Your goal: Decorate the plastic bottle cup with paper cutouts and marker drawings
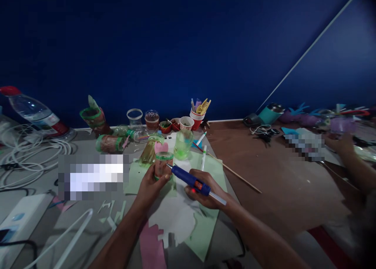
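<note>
Dim light leaves soft shadows below the fingers (164, 179); far right of them, another person's hand (343, 144) blurs (pixelation hides patches either side).

Yellow forks (206, 106) are standing in round red-white paper cups (198, 121) behind the short brown-green cup (161, 165), boxy white power strip (32, 218) lying way left.

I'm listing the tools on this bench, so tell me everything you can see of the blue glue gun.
The blue glue gun is slim and pen-like, its body seemingly plastic. A pale, pointed tip forms one end; a translucent stick juts from the other. An orange-red patch shows on its side, and a small red light glows beside it. Gripped in the right hand, it slants, tip leftward, at the green-rimmed cup. Whether they touch, I can't tell.
</note>
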Demonstrator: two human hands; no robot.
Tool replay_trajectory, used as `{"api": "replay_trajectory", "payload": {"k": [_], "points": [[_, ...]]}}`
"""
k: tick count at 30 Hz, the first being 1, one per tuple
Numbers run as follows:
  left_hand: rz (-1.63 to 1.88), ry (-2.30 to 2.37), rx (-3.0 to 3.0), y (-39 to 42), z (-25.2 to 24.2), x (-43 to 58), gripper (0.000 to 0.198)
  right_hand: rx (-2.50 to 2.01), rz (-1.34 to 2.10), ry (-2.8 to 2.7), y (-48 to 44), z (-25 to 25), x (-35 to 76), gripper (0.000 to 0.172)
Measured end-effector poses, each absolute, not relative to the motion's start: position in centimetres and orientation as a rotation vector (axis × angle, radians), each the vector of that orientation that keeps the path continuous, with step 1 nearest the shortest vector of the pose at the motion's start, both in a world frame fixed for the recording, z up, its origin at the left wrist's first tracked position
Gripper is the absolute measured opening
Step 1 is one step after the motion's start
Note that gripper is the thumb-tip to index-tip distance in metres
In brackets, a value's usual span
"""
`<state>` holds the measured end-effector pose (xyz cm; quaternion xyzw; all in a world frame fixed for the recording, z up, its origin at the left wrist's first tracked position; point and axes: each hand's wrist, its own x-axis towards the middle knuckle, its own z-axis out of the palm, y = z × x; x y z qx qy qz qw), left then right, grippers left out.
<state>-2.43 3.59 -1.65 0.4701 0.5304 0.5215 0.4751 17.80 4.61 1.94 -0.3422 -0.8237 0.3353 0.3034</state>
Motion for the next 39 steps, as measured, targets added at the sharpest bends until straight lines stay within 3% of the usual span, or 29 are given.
{"api": "replay_trajectory", "payload": {"k": [13,31,36,39], "points": [[1.266,1.308,1.145,3.6,-1.9,-2.4,0.035,-0.977,0.748,-2.267,4.7,1.6,17.7,0.020],[1.303,1.229,1.046,3.7,-2.5,-2.6,0.041,-0.959,0.844,-2.243,4.6,1.9,17.9,0.019],[1.304,1.251,1.073,3.7,-2.4,-2.8,0.039,-0.859,0.977,-2.156,4.7,2.1,18.1,0.009],[1.300,1.223,1.049,3.7,-2.2,-2.8,0.044,-0.805,1.002,-2.098,4.8,2.3,18.3,0.014]]}}
